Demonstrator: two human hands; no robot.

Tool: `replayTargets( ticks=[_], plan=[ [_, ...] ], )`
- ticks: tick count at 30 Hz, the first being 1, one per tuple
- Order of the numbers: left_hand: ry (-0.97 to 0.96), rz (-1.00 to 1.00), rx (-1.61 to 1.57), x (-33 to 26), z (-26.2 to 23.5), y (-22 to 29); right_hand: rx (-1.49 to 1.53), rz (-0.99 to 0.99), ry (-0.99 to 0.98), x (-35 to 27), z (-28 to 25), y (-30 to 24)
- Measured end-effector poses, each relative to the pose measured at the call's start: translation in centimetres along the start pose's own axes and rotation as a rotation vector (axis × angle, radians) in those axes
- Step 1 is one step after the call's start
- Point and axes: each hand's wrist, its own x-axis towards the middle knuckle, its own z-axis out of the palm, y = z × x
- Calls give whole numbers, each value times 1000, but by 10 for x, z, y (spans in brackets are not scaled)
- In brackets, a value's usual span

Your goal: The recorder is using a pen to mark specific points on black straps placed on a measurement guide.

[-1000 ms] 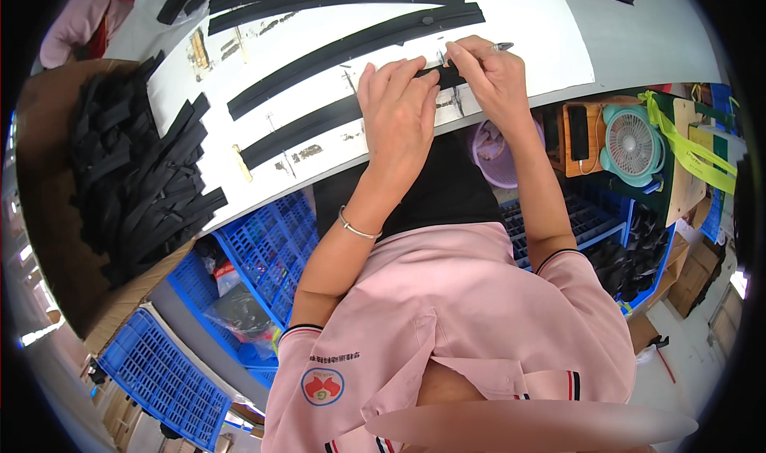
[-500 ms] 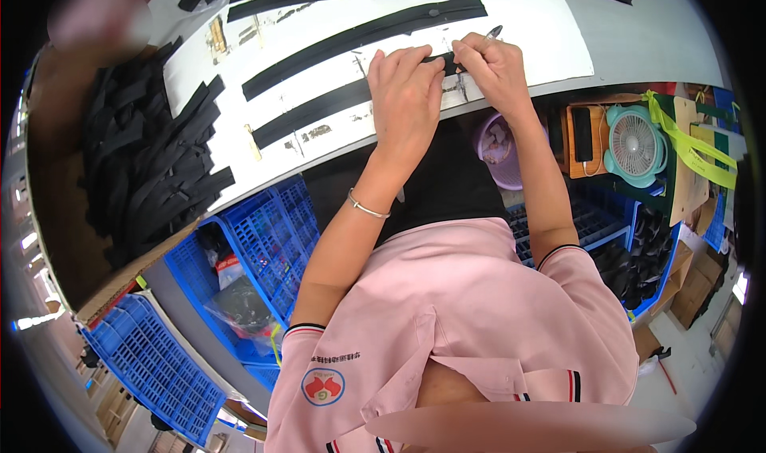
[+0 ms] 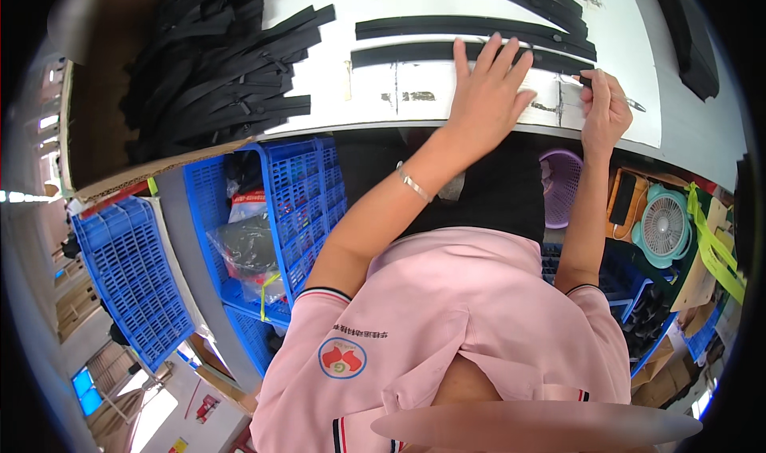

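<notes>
A long black zipper (image 3: 407,56) lies across the white board (image 3: 327,106) in front of me. My left hand (image 3: 488,98) rests on its middle, palm down and fingers spread. At the zipper's right end is my right hand (image 3: 606,108), thumb and fingertips closed at the tip of the tape. A pen (image 3: 636,105) is tucked in that same hand, one end sticking out to the right. Just behind lies a second black zipper (image 3: 431,28), and farther back more black strips (image 3: 535,2) run at a slant.
A heap of black zippers (image 3: 215,78) fills the table's left end beside a cardboard edge (image 3: 152,170). A black bundle (image 3: 682,42) lies at far right. Below are blue crates (image 3: 299,205), a purple basket (image 3: 563,189), a teal fan (image 3: 665,220) and a phone (image 3: 622,197).
The view has swung, so the table sits farther right. My right hand has turned from holding the pen over the zipper to pinching its end. My left fingers have spread flat.
</notes>
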Motion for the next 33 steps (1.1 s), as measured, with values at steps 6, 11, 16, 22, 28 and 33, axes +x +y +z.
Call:
replayTargets(
  ticks=[6,11,16,22,28,33],
  plan=[
    [70,-15,-159,24,-4,-43,-26,26,8,1,12,-7],
    [112,-99,184,-23,-78,-101,15,-19,-31,4,12,-4],
    [85,-298,622,-67,-149,-201,-1,-35,-77,6,9,-1],
    [161,-282,458,-59,-174,-212,-19,20,-81,3,14,-2],
    [189,-378,224,-48,-172,-184,-88,15,-58,2,15,-8],
    [281,-396,246,-39,-158,-186,-30,22,-54,2,14,-8]
  ],
)
